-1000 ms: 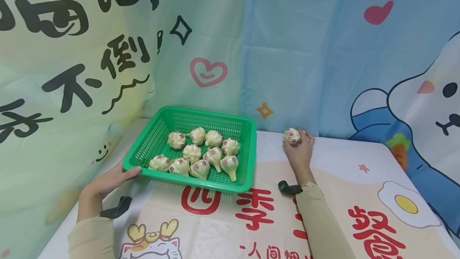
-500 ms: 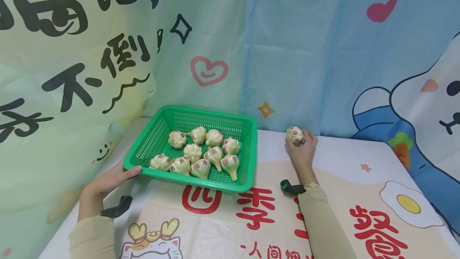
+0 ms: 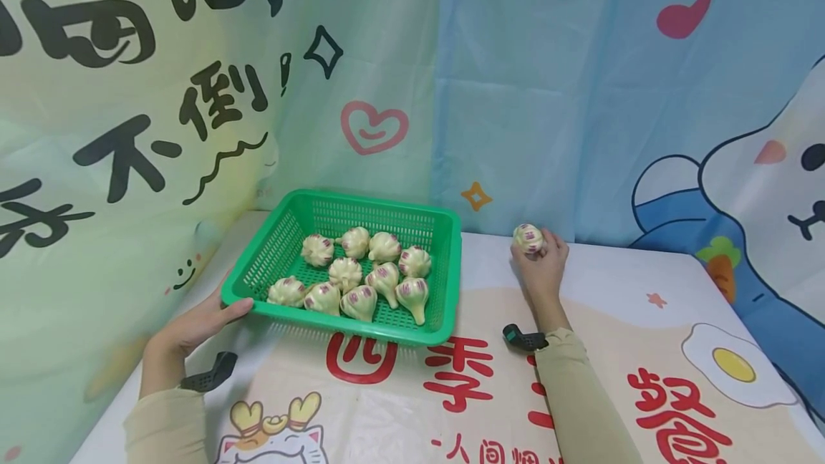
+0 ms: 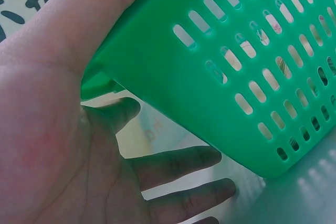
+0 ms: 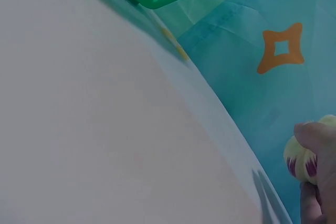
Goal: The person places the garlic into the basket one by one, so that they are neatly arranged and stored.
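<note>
A green plastic basket (image 3: 387,337) with slotted walls holds several garlic bulbs (image 3: 344,274), pale with purple streaks. My left hand (image 3: 196,324) holds its near left corner. In the left wrist view the thumb (image 4: 100,9) lies over the rim, while the fingers (image 4: 176,163) spread below it beside the outer wall. Off to the right of the basket, near the back of the table, my right hand (image 3: 543,272) pinches another garlic bulb (image 3: 528,238). Only part of that bulb shows at the right edge of the right wrist view, with the thumb on it.
A printed cloth (image 3: 387,414) covers the table. Behind it hangs a blue and green curtain (image 3: 515,92), close past the table's back edge and along the left side. Each wrist wears a small black device (image 3: 525,338).
The right hand and its garlic bulb have shifted very slightly to the right, and the bulb is a little higher. The left hand and the basket stay where they were.
</note>
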Demonstrator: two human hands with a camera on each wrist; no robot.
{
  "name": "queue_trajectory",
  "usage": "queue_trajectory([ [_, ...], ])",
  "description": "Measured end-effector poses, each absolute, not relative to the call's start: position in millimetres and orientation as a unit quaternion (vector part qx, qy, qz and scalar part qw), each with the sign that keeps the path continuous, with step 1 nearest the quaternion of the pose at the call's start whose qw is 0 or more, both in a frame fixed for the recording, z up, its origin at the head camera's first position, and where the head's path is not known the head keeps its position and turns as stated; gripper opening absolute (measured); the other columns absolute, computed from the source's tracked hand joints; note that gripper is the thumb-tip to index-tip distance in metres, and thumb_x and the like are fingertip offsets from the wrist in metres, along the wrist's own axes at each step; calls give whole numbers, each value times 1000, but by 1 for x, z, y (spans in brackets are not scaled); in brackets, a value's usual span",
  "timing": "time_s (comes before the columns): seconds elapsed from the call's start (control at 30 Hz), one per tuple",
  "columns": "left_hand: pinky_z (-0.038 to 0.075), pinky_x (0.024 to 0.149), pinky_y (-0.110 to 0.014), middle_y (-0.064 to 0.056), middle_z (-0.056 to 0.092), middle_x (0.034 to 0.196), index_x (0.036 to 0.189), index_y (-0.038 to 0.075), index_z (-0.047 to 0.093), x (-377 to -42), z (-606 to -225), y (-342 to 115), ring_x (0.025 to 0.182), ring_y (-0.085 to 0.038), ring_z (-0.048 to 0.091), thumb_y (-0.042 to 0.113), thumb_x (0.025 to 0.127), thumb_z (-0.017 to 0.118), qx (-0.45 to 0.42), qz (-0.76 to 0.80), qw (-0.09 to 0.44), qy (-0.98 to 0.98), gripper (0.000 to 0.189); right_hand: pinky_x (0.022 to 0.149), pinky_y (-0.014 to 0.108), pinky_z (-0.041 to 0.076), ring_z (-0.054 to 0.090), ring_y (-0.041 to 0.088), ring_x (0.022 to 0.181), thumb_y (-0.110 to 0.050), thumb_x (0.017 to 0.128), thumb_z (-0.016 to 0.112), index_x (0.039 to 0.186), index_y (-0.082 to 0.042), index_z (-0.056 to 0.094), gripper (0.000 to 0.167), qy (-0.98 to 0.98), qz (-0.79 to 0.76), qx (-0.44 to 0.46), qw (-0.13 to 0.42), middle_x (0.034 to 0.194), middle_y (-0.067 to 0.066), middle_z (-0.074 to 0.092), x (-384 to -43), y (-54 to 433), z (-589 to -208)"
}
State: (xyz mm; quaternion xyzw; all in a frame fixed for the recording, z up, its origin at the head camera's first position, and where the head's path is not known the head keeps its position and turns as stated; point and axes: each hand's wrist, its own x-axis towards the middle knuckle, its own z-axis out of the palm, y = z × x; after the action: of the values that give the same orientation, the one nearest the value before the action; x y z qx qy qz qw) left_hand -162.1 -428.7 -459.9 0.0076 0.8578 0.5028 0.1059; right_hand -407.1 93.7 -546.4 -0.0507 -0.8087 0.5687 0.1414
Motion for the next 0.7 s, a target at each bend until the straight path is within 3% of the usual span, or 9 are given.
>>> queue_trajectory([
  [0.27,12,105,-68,-21,-3,157,151,25,-19,-164,-461,-428,140,-41,3,31,99,45,17,511,99,854,83,110,33,34,39,28,130,-15,83,72,147,-7,32,76,-796,587,-39,145,147,13,19,-402,92,-540],
  [0.43,25,109,-45,-18,-3,158,151,31,-15,-165,-461,-429,140,-39,5,23,99,46,47,511,82,855,80,110,33,33,39,29,131,-14,83,72,147,-7,30,77,-791,595,-37,138,147,12,18,-398,89,-533],
  [0.53,21,111,-52,-15,-13,158,150,33,-18,-165,-461,-430,141,-40,-3,24,99,48,45,514,81,853,84,110,33,34,40,29,131,-14,83,72,148,-8,30,77,-786,602,-36,134,148,11,18,-397,88,-531],
  [0.63,8,102,-73,-14,-21,157,148,34,-23,-165,-459,-429,141,-42,-12,29,97,50,28,514,85,853,89,109,33,35,40,29,130,-14,84,71,148,-9,30,76,-780,611,-32,133,148,11,18,-396,87,-528],
  [0.7,7,100,-75,-15,-22,156,147,35,-25,-164,-458,-429,141,-44,-14,33,96,51,14,507,90,857,91,109,32,35,40,29,131,-15,84,72,148,-10,30,76,-778,613,-31,132,149,10,18,-396,87,-527],
])
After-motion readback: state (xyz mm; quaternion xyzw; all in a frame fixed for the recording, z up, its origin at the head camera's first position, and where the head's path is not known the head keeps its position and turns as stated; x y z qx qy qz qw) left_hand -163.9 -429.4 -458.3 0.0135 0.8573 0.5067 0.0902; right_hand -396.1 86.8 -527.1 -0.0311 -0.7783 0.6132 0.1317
